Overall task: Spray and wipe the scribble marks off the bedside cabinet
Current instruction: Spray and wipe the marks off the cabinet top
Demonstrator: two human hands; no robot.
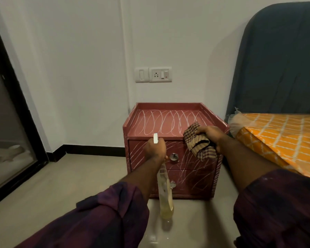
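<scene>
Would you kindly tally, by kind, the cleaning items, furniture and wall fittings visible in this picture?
Spray bottle: 1
Checked cloth: 1
Bedside cabinet: 1
Cabinet drawers, upper and lower: 2
Bed: 1
Wall switch plates, small and large: 2
Total: 8

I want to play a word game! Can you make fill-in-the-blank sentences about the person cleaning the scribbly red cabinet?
The left hand holds the spray bottle; the right hand holds a checked ____.
White scribble marks cover the top of the bedside cabinet and its two ____.
The bedsheet beside the cabinet is ____ with white lines.
Missing words: cloth, drawers, orange.
</scene>
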